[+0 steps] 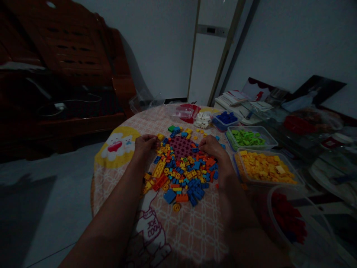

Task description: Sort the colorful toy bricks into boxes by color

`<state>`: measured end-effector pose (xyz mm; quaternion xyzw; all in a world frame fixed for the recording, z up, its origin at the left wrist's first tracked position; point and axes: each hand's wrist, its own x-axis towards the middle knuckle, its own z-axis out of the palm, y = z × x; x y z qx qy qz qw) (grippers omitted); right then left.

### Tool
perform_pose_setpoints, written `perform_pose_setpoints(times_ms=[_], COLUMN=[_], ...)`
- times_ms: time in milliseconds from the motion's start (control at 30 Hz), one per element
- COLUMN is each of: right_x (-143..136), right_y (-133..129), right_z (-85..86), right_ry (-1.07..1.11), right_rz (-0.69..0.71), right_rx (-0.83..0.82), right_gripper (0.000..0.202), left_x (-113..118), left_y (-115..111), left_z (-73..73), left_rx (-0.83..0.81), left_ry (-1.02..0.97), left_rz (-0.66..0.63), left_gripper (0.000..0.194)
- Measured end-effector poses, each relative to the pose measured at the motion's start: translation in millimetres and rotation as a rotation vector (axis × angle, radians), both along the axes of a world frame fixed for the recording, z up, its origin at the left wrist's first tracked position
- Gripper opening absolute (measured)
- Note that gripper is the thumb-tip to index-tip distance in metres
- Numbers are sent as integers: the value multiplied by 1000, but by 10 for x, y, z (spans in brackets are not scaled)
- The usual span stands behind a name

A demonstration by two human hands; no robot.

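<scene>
A loose heap of toy building bricks [192,174] in blue, orange and yellow spreads over the middle of the round table. Within the heap's far part lies a dark pink round patch [180,147] with a dotted pattern. My left hand [146,143] is at the heap's left edge, close to a yellow brick [160,137]; its fingers are curled together, and what they hold, if anything, is too dark to make out. On the right edge, my right hand [211,145] has its fingers bent down at the bricks, the fingertips close to a blue brick [195,150]. Its grip is unclear.
Along the right stand plastic boxes of sorted bricks: blue [226,118], green [247,137], yellow [267,167] and red [288,217]. White bricks [202,120] and clear plastic trays [178,111] sit at the back. A patterned cloth [195,230] covers the table. A wooden bench [83,123] stands left.
</scene>
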<state>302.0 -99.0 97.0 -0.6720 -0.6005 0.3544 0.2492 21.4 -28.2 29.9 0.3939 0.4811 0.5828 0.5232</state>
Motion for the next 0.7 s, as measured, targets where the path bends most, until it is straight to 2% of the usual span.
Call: perform_pose_setpoints(times_ms=[200, 333, 433, 567, 700], right_x=[-66, -298, -466, -514, -378], right_y=[-17, -31, -37, -48, -52], right_z=[23, 44, 45, 34, 39], right_ry=[26, -40, -115, -115, 20], right_rz=[179, 361, 444, 430, 289], right_rx=[-21, -29, -37, -64, -75], right_gripper=[13, 3, 5, 13, 15], left_x=[26, 7, -20, -45, -46], left_y=[-33, -17, 9, 34, 35], left_z=[55, -7, -69, -111, -107], left_rx=[-15, 9, 28, 38, 46], left_ry=[-24, -27, -28, 2, 6], left_rz=[-3, -2, -15, -4, -7], left_gripper=[11, 12, 14, 15, 15])
